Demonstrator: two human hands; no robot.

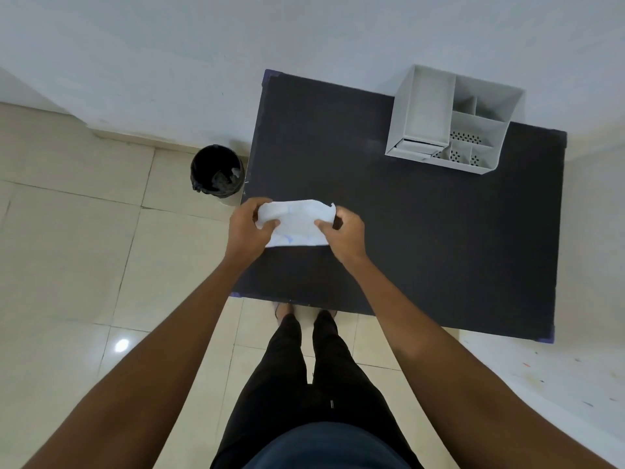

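Note:
A white sheet of paper with faint blue marks, creased and curled at its top edge, is held over the left part of a dark table. My left hand grips its left end with curled fingers. My right hand pinches its right end between thumb and fingers.
A white desk organiser with several compartments stands at the table's far right. A bin lined with a black bag, crumpled paper inside, sits on the tiled floor by the table's left edge. A white wall runs behind.

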